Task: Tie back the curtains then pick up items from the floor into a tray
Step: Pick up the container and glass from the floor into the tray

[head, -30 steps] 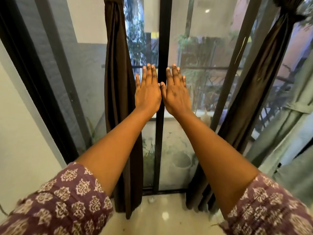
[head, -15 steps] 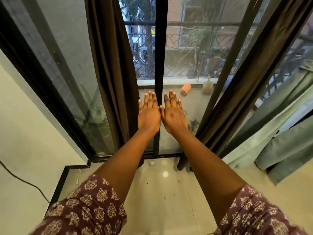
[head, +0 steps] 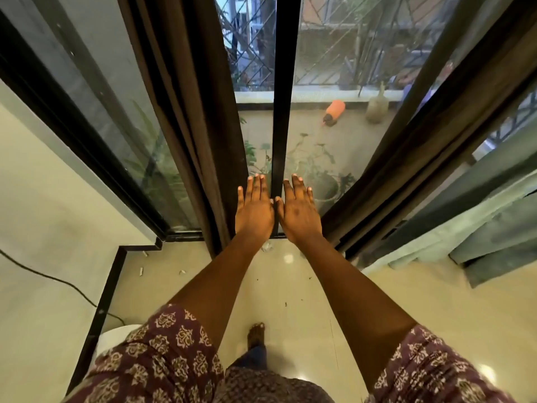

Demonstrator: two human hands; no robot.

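Two dark brown curtains hang gathered at a glass door: the left curtain point(head: 189, 112) beside the middle door post, the right curtain point(head: 430, 135) slanting to the right. My left hand point(head: 255, 207) and my right hand point(head: 299, 209) stretch out flat, palms down, fingers straight, side by side in front of the door post. Neither hand holds anything. Small bits of litter lie on the cream floor: a crumpled scrap point(head: 266, 246) at the door's foot and two white stubs point(head: 141, 271) near the left corner. No tray is plainly in view.
A pale green curtain point(head: 494, 222) bunches on the floor at right. A black cable point(head: 49, 276) runs along the left wall. A white round object point(head: 112, 340) peeks out at lower left. My bare foot point(head: 255, 334) stands on the tiles. Outside lie an orange bottle point(head: 334, 112) and plants.
The view has tilted down from the window to the floor. Both hands stay flat and together, now lower, near the door's bottom rail. Floor, litter and my foot have come into sight.
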